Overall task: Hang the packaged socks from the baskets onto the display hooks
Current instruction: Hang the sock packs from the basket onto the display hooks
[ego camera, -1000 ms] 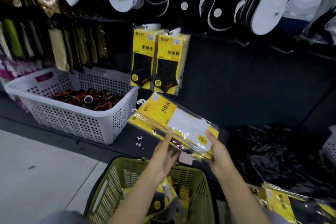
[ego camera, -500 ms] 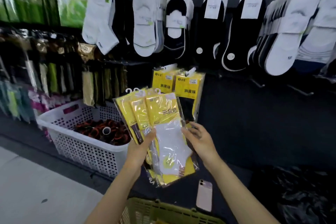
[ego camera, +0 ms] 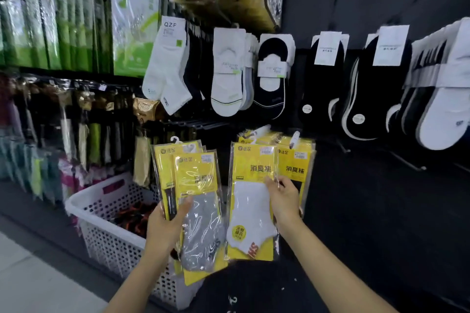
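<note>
Dark display wall [ego camera: 368, 198]: right hand [ego camera: 283, 198] pinches white-sock pack [ego camera: 250, 201], hiding hung packs [ego camera: 296, 160] at 1 o'clock; left hand [ego camera: 165, 226] grips fanned packs [ego camera: 195, 201], fingers largely hidden.

This was a shop, in its sock section: a dark display wall [ego camera: 381, 198] carried rows of white ankle socks [ego camera: 166, 68] and black no-show socks [ego camera: 323, 79] hanging from hooks on paper header cards, some with small price stickers. To the left hung crowded ranks of green packaged goods [ego camera: 50, 28], and lower down yellow sock packets [ego camera: 296, 160] in clear sleeves with printed labels hung from a hook. A white perforated plastic basket [ego camera: 109, 236] of loose stock stood on the low ledge beneath the display.
</note>
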Tool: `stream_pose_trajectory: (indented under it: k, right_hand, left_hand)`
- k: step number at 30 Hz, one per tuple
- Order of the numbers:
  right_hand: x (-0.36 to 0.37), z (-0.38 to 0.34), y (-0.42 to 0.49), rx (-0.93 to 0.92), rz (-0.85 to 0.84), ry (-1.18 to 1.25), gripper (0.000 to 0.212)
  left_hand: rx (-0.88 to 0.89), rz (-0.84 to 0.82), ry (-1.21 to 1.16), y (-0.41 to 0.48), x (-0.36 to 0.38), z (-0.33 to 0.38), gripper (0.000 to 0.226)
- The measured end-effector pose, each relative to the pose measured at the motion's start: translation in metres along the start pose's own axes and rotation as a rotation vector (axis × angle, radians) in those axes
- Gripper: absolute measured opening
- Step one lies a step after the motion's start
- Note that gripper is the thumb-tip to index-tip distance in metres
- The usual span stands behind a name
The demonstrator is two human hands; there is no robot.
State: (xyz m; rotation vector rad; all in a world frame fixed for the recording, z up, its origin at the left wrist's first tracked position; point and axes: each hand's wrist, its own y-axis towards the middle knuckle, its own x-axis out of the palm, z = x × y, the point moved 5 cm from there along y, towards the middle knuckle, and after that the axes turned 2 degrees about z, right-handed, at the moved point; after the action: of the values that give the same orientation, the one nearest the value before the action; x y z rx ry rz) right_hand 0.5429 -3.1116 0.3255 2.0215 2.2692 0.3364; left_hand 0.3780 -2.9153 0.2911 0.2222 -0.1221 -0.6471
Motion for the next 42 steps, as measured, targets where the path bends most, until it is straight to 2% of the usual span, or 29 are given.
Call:
stream_pose_trajectory:
  k: [3,5,6,9,15,17,19,23,27,32,36,42]
  right_hand:
    - [0.019,0.000,0.024,0.006,0.057,-0.014,0.012]
    - [0.030,0.006,0.037,0.025,0.085,-0.051,0.009]
    - [0.034,0.010,0.042,0.044,0.104,-0.062,0.009]
    - [0.042,0.021,0.053,0.110,0.154,-0.083,0.009]
    - [0.040,0.055,0.050,0.345,0.198,-0.041,0.022]
    - [0.036,0.060,0.040,0.329,0.177,-0.063,0.026]
    - [0.034,0.056,0.026,0.267,0.124,-0.071,0.028]
    - [0.042,0.033,-0.005,0.165,-0.108,-0.076,0.022]
    - [0.050,0.012,-0.030,0.092,-0.282,-0.046,0.034]
    - [0.038,0.005,-0.035,0.073,-0.244,-0.059,0.037]
    - [0.026,0.006,-0.026,0.087,-0.167,-0.018,0.032]
    - [0.015,-0.002,-0.002,0.019,-0.045,-0.035,0.025]
  left_hand:
    - [0.034,0.106,-0.003,0.016,-0.017,0.000,0.032]
    - [0.064,0.153,0.025,0.024,-0.025,-0.002,0.052]
    - [0.066,0.162,0.036,0.027,-0.029,-0.002,0.054]
    - [0.051,0.146,0.037,0.032,-0.034,-0.002,0.034]
    - [0.028,0.066,-0.018,0.030,-0.027,-0.008,0.025]
    - [0.002,0.064,-0.050,0.026,-0.022,-0.010,0.031]
    - [-0.037,0.026,-0.089,0.022,-0.014,-0.013,0.026]
    - [-0.087,-0.019,-0.134,0.012,0.004,-0.014,0.020]
    - [-0.095,-0.091,-0.133,-0.002,0.028,-0.006,0.022]
    - [-0.097,-0.078,-0.098,-0.010,0.040,0.001,0.017]
    - [-0.069,-0.094,-0.056,-0.005,0.032,0.001,0.039]
    - [0.000,0.027,-0.024,0.013,0.003,-0.003,0.053]
